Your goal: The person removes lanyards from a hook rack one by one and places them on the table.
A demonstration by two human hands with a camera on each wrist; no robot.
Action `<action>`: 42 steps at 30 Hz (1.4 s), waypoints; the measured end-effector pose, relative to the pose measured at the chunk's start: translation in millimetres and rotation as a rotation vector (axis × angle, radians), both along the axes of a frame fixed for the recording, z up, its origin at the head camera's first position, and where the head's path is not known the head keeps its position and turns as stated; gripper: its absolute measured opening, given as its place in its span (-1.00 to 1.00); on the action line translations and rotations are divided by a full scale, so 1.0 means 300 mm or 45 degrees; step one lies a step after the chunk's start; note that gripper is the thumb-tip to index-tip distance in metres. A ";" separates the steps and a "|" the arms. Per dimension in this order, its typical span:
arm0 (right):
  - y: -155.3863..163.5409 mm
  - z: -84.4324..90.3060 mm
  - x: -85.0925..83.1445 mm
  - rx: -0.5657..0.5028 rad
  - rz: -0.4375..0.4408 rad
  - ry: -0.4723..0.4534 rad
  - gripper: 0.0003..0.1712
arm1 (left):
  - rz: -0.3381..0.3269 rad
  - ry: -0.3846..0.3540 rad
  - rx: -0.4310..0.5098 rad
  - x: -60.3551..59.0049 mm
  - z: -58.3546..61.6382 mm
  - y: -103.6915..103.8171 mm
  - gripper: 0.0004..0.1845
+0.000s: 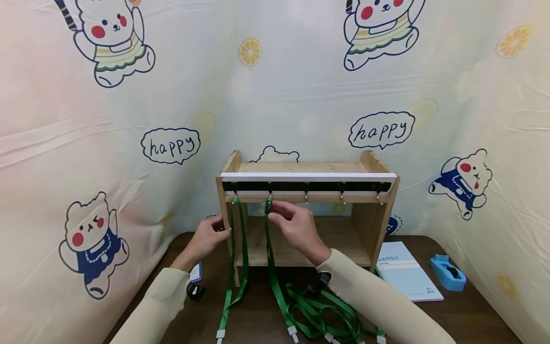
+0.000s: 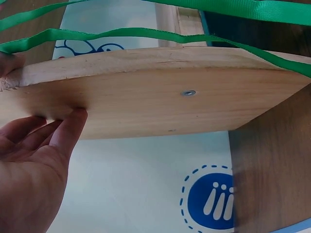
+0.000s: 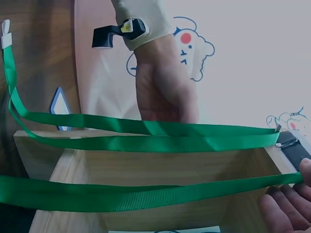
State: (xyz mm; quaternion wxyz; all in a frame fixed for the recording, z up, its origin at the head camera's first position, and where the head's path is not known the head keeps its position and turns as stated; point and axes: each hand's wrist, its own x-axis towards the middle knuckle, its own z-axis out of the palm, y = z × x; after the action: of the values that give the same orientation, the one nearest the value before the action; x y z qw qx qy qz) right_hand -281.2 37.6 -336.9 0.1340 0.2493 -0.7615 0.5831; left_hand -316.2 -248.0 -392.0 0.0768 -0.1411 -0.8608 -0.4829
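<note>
A small wooden shelf (image 1: pixel 301 241) stands on the table, with a row of metal hooks (image 1: pixel 306 195) along its front rail. From the leftmost hook hangs a green lanyard (image 1: pixel 244 234) with a white clip at its lower end. My right hand (image 1: pixel 296 227) pinches the top of another green lanyard (image 1: pixel 270 253) at the second hook; whether its loop is over the hook is hidden by the fingers. My left hand (image 1: pixel 208 239) holds the shelf's left side panel (image 2: pixel 136 102), fingertips against the outer face and thumb at the front edge.
Several loose green lanyards (image 1: pixel 318 313) lie tangled on the table before the shelf. To the right are a notebook (image 1: pixel 408 272) and a blue tape dispenser (image 1: pixel 449 273). A blue-edged card (image 1: pixel 196 272) lies by the left forearm. A patterned curtain (image 1: pixel 275 95) surrounds the table.
</note>
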 end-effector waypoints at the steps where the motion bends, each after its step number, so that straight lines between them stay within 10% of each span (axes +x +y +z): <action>1: -0.005 0.000 -0.001 -0.012 -0.004 0.001 -0.66 | -0.006 0.004 -0.002 0.001 0.000 0.000 -0.56; 42: -0.096 0.016 -0.004 -0.373 0.154 -0.259 -0.67 | -0.011 0.006 0.032 -0.003 -0.001 0.005 -0.54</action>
State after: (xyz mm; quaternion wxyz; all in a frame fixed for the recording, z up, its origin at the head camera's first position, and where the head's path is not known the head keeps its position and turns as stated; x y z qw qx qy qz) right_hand -282.5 8.7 -332.1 0.0560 0.2120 -0.6616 0.7171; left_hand -317.1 -246.6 -392.4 0.0784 -0.1450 -0.8538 -0.4939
